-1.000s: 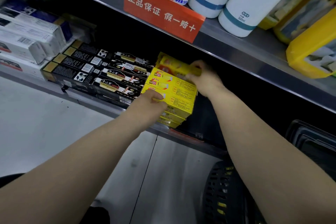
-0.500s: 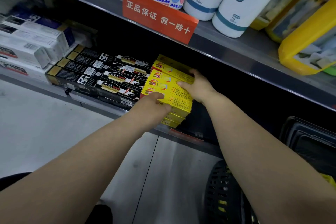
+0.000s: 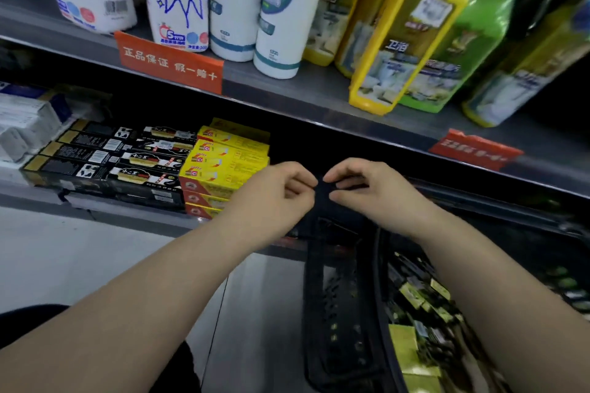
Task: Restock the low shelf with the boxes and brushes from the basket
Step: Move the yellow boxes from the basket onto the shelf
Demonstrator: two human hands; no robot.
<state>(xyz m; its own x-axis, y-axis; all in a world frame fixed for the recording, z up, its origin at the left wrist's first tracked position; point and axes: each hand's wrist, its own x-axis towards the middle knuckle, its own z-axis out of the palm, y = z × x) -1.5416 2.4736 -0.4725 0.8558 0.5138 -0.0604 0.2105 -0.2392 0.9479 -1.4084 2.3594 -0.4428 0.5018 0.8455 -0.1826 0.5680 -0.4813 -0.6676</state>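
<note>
Low shelf [image 3: 127,217], read left to right. Black boxes [image 3: 105,163]: four rows on top. Yellow boxes [image 3: 223,166]: four across the top, three layers at the front, touching the black. Hands: two, left hand [image 3: 271,191] and right hand [image 3: 367,188], fingers curled, tips almost meeting at a dark strip [image 3: 321,198]; whether they pinch it I cannot tell. Basket [image 3: 338,313]: one, its packs [image 3: 415,297] too blurred to count. Risk, as I judge it: the left hand is close to the yellow boxes, and a brush could tip them off the edge.
</note>
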